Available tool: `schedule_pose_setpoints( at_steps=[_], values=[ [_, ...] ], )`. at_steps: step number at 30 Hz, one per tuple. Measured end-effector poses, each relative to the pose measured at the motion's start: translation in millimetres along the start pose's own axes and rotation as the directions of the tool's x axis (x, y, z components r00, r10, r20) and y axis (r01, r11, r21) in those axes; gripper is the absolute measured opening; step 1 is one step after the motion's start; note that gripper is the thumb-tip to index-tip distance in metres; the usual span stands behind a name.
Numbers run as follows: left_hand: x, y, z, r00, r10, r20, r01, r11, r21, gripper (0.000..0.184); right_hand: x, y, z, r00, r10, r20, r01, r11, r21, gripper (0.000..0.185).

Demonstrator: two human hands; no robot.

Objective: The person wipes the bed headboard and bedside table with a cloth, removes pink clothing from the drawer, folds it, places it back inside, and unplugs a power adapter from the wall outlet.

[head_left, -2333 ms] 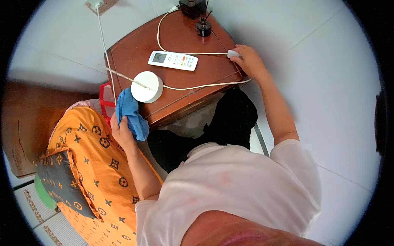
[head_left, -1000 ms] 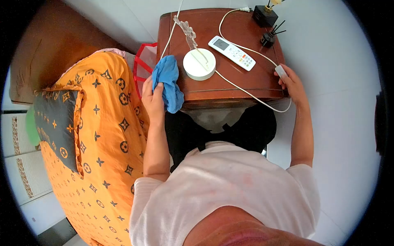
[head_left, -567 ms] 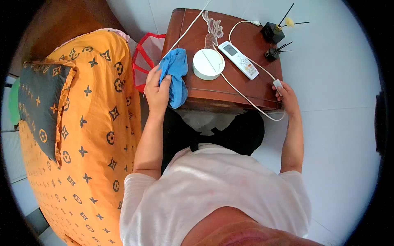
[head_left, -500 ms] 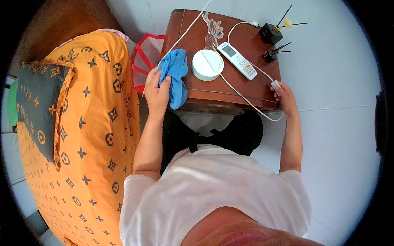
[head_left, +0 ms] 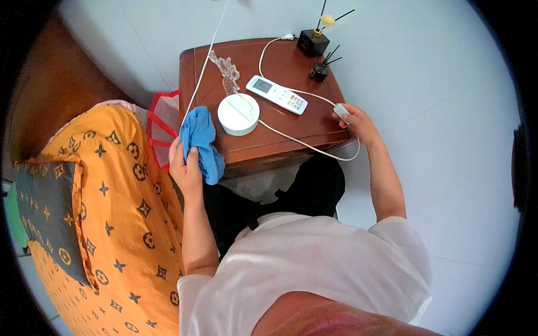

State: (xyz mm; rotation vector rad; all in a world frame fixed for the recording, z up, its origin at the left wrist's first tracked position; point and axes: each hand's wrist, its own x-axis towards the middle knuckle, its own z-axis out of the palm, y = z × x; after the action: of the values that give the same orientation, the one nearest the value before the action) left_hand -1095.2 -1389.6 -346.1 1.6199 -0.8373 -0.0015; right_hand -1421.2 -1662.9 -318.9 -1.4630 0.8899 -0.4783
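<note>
My left hand (head_left: 186, 172) grips a crumpled blue cloth (head_left: 199, 134) at the left front corner of the brown wooden nightstand (head_left: 311, 131). My right hand (head_left: 361, 127) pinches a small white inline cord switch (head_left: 341, 112) just past the right edge. A white cord (head_left: 305, 144) loops from the switch, below the front edge, to a round white lamp base (head_left: 230, 124). Behind that base lies a clear antler-shaped plate (head_left: 225, 67). To its right rests a white remote control (head_left: 276, 94).
Two black reed diffusers, a larger one (head_left: 312, 43) and a smaller one (head_left: 319, 73), stand at the back right. Near them lies a white plug (head_left: 287, 37). A red-edged bag (head_left: 162, 126) sits between the nightstand and the orange bed (head_left: 126, 224). Another white cord (head_left: 208, 56) rises by the wall.
The view has turned, so the nightstand and its objects appear farther left and lower. Both hands keep their hold on the cloth and the switch.
</note>
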Motion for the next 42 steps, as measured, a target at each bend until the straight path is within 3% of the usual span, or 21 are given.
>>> schedule_pose_setpoints(
  at_steps=[7, 9, 10, 12, 13, 14, 15, 16, 18, 22, 24, 25, 27, 28, 30, 33, 35, 38, 40, 41, 42],
  values=[
    [0, 3, 0, 0.999, -0.019, 0.049, 0.019, 1.0, 0.002, 0.028, -39, -21, 1, 0.998, -0.07, 0.003, 0.069, 0.982, 0.179, 0.038],
    [0, 2, 2, 1.0, -0.016, 0.005, 0.016, 1.0, -0.007, 0.026, -44, -16, -4, 0.999, -0.014, -0.029, 0.011, 0.997, -0.076, 0.039],
    [0, 2, 2, 1.0, -0.015, 0.006, 0.015, 1.0, -0.005, 0.026, -42, -10, -9, 0.999, -0.013, -0.029, 0.011, 0.997, -0.074, 0.039],
    [0, 5, 1, 1.0, -0.019, 0.018, 0.018, 1.0, 0.012, 0.025, -34, 5, -17, 0.992, -0.074, -0.099, 0.03, 0.924, -0.382, 0.039],
    [-1, 4, 2, 1.0, -0.015, 0.014, 0.015, 1.0, 0.015, 0.025, -31, 11, -18, 0.992, -0.077, -0.095, 0.035, 0.924, -0.38, 0.039],
    [-2, 4, 2, 1.0, -0.005, 0.01, 0.005, 0.999, 0.038, 0.025, -27, 11, -15, 0.926, -0.362, -0.103, 0.179, 0.665, -0.725, 0.038],
    [-1, 5, 2, 1.0, 0.008, 0.002, -0.008, 0.998, 0.061, 0.026, -21, 8, -12, 0.795, -0.607, 0.009, 0.214, 0.266, -0.94, 0.038],
    [0, 7, 2, 1.0, 0.005, 0.022, -0.007, 0.997, 0.079, 0.027, -12, 3, -9, 0.786, -0.618, 0.018, 0.227, 0.262, -0.938, 0.038],
    [-2, 0, 4, 0.998, 0.052, 0.017, -0.055, 0.983, 0.174, 0.027, 2, -29, 29, 0.819, -0.571, 0.048, 0.402, 0.514, -0.758, 0.038],
    [-3, -1, 7, 0.985, 0.169, 0.037, -0.172, 0.928, 0.331, 0.028, 93, -61, 71, 0.844, -0.531, 0.078, 0.422, 0.568, -0.707, 0.04],
    [-3, 2, 9, 0.971, 0.236, 0.041, -0.233, 0.888, 0.396, 0.028, 167, -46, 77, 0.761, -0.644, 0.078, 0.421, 0.398, -0.815, 0.046],
    [-3, 2, 10, 0.969, 0.244, 0.027, -0.234, 0.885, 0.402, 0.028, 194, -46, 81, 0.752, -0.654, 0.088, 0.435, 0.391, -0.812, 0.046],
    [-3, 2, 12, 0.967, 0.251, 0.05, -0.246, 0.857, 0.454, 0.028, 230, -53, 94, 0.886, -0.462, -0.046, 0.163, 0.403, -0.901, 0.053],
    [-2, 3, 13, 0.963, 0.267, 0.042, -0.256, 0.855, 0.451, 0.027, 240, -59, 98, 0.882, -0.47, -0.039, 0.174, 0.401, -0.899, 0.053],
    [-2, 4, 15, 0.963, 0.266, 0.033, -0.249, 0.845, 0.473, 0.027, 251, -71, 106, 0.962, -0.198, -0.19, -0.097, 0.401, -0.911, 0.054],
    [-2, 4, 15, 0.971, 0.239, 0.026, -0.22, 0.842, 0.493, 0.026, 263, -78, 107, 0.992, -0.061, -0.114, -0.088, 0.33, -0.94, 0.053],
    [-2, 3, 16, 0.968, 0.251, 0.019, -0.23, 0.849, 0.476, 0.025, 270, -69, 107, 0.989, -0.094, -0.11, -0.078, 0.297, -0.952, 0.048],
    [-1, 4, 15, 0.97, 0.242, 0.012, -0.221, 0.864, 0.453, 0.025, 280, -54, 97, 0.961, -0.24, -0.137, -0.039, 0.373, -0.927, 0.044],
    [-1, 3, 15, 0.971, 0.24, 0.007, -0.218, 0.869, 0.444, 0.025, 279, -48, 93, 0.893, -0.378, -0.243, 0.024, 0.58, -0.814, 0.048],
    [0, 4, 14, 0.969, 0.246, 0.009, -0.225, 0.871, 0.437, 0.025, 285, -47, 89, 0.913, -0.267, -0.308, 0.068, 0.845, -0.531, 0.058],
    [0, 5, 14, 0.971, 0.237, 0.017, -0.219, 0.868, 0.446, 0.026, 286, -52, 81, 0.956, -0.156, -0.248, 0.113, 0.977, -0.18, 0.06]
  ],
)
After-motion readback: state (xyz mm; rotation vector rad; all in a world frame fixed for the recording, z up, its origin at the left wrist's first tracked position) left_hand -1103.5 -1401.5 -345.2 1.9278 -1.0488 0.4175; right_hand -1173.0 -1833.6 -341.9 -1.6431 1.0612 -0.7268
